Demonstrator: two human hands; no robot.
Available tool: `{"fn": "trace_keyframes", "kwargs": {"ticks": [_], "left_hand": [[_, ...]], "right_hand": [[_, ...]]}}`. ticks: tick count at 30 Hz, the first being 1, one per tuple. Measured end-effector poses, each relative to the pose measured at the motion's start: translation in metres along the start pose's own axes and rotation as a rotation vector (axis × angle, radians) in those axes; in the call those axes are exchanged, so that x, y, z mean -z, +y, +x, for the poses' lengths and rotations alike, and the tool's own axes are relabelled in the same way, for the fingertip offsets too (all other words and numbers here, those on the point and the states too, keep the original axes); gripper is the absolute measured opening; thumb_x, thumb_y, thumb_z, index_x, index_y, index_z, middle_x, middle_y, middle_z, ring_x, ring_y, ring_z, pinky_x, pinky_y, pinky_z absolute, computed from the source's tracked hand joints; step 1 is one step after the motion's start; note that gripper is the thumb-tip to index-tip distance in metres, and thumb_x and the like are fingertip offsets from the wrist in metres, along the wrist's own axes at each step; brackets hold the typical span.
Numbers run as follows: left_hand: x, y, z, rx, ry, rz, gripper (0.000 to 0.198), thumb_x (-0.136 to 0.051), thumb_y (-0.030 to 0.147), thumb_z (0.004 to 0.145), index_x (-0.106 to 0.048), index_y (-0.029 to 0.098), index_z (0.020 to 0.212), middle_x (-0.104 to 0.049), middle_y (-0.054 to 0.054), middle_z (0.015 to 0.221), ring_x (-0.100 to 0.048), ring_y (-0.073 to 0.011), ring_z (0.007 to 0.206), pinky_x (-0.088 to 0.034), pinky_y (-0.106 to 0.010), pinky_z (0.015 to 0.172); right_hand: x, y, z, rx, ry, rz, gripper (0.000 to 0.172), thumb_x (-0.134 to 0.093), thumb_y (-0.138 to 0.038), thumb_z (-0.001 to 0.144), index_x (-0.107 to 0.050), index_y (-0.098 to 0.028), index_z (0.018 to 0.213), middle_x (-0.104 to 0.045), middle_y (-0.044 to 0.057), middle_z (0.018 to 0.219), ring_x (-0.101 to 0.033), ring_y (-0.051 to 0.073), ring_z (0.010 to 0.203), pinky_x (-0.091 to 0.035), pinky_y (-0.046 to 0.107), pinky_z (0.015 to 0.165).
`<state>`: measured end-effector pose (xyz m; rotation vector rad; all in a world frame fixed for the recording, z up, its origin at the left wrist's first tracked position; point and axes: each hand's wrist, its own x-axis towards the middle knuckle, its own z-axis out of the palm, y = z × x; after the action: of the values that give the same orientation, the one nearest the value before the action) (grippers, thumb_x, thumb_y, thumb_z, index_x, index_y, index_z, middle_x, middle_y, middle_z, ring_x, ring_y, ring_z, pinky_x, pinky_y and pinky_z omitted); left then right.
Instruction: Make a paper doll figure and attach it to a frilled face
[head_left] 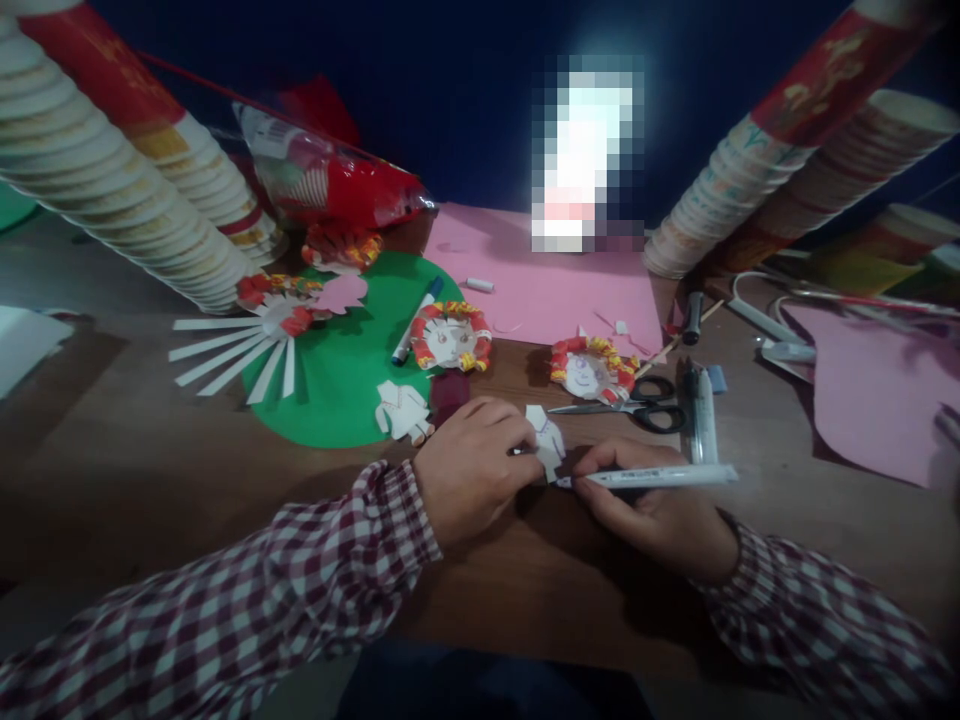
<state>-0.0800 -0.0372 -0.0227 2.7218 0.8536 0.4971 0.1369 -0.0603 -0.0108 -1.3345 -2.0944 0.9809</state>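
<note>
My right hand (651, 512) is closed around a white marker (667, 476), its tip touching the lower edge of a small white paper cutout (547, 436). That cutout is shaped like a doll's body, with purple lines drawn on it. The thumb and fingers of my left hand (476, 468) grip its left side and hide part of it. A second white body cutout (403, 410) lies just left of my left hand. Beyond my hands are two paper faces framed in red and yellow: one (451, 342) in the middle, another (583, 376) to the right.
Black-handled scissors (654, 405) and more markers (703, 415) lie to the right. Behind are a green paper circle (337, 400) and a pink sheet (540, 295). Tall stacks of paper cups stand at left (112, 165) and right (720, 185). A pink piece (885, 400) lies far right.
</note>
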Motion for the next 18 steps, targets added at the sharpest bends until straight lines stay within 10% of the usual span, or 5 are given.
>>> {"fn": "trace_keyframes", "kwargs": {"ticks": [18], "left_hand": [[0.0009, 0.0006, 0.0004, 0.008, -0.004, 0.003, 0.015, -0.051, 0.018, 0.084, -0.066, 0.018, 0.084, -0.06, -0.006, 0.096, -0.047, -0.0218, 0.096, -0.039, -0.04, 0.086]], "right_hand": [[0.001, 0.0021, -0.0004, 0.018, 0.064, -0.011, 0.007, -0.056, -0.018, 0.079, -0.057, -0.019, 0.073, -0.062, 0.0, 0.064, -0.056, 0.012, 0.055, -0.043, 0.023, 0.051]]}}
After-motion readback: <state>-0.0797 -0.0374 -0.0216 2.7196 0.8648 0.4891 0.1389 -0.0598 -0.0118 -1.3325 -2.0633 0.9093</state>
